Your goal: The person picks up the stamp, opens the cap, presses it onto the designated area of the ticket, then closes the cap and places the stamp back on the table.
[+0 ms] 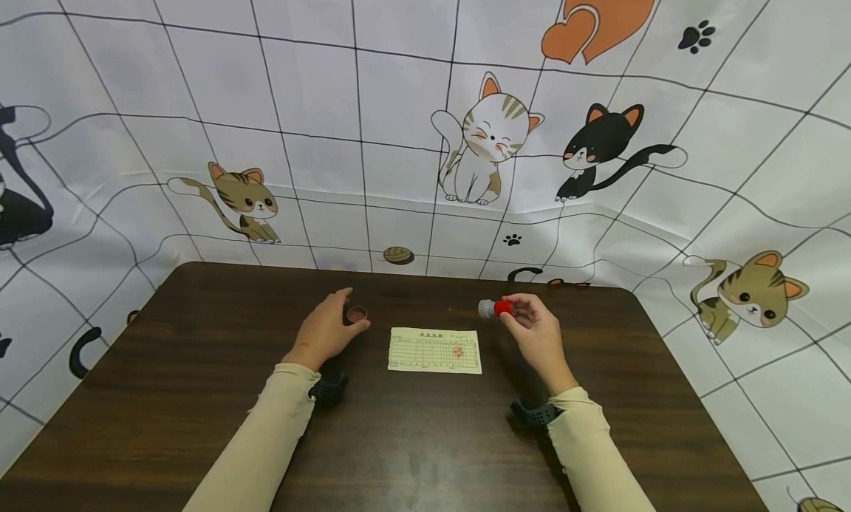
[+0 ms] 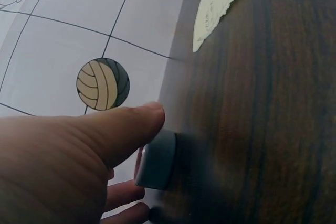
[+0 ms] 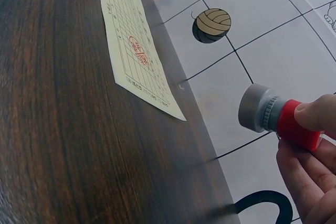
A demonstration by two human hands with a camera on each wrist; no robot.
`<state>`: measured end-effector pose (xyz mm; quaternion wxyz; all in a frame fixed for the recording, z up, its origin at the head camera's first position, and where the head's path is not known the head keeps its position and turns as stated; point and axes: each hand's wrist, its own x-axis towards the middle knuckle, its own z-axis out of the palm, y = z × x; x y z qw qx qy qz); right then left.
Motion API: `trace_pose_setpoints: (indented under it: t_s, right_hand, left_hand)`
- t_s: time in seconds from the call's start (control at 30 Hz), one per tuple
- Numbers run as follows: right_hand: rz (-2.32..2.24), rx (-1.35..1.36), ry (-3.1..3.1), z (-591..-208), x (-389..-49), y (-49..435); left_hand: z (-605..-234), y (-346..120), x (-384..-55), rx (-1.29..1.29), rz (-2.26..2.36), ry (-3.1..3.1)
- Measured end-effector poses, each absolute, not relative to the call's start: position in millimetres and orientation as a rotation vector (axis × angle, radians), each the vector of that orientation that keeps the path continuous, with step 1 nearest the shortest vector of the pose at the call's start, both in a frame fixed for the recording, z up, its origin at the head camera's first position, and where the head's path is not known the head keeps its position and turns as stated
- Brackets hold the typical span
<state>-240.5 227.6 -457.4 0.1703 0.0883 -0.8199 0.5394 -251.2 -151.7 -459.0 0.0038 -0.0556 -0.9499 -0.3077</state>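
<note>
A stamp with a red handle and grey round end [image 1: 487, 309] is pinched between the thumb and fingers of my right hand [image 1: 537, 342]. In the right wrist view the stamp's grey end [image 3: 254, 107] points away from the fingers, over the table. My left hand [image 1: 323, 329] is spread beside a small round ink pad pot [image 1: 357, 315], its thumb close to the rim. From the left wrist, the pot's grey-green side [image 2: 160, 160] shows below the thumb tip. Between the hands lies a pale yellow printed slip [image 1: 425, 353] with a red round stamp mark [image 1: 458, 352].
All of this is on a dark brown wooden table [image 1: 425, 438]. A white sheet [image 1: 312, 157] with grid lines and cartoon cats hangs behind the table's far edge and along the sides. Dark bands [image 1: 330, 387] are on both wrists.
</note>
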Motion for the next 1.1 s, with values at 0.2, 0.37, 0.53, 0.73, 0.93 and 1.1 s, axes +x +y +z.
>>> trace_pose_setpoints:
  t_s: [0.2,0.37,0.53,0.73,0.93,1.1]
  right_hand:
    - [1.543,0.240,-2.337,-456.8,-239.8,228.5]
    - [1.544,0.245,-2.342,-458.3,-240.3,229.4]
    - [1.536,0.239,-2.353,-457.8,-240.7,228.1]
    - [1.544,0.249,-2.353,-456.3,-240.2,225.2]
    - [1.541,0.242,-2.354,-458.4,-240.2,224.8]
    - [1.548,0.245,-2.351,-459.1,-239.7,223.3]
  left_hand:
    - [-464.1,-151.0,-252.2,-0.177,-0.913,-2.976]
    - [-466.2,-148.7,-252.3,-0.183,-0.832,-2.974]
    - [-465.4,-148.3,-250.7,-0.167,-0.815,-2.965]
    - [-463.7,-148.2,-250.4,-0.151,-0.818,-2.962]
    - [-464.6,-148.0,-250.6,-0.145,-0.827,-2.958]
    - [-465.2,-148.5,-250.6,-0.143,-0.825,-2.961]
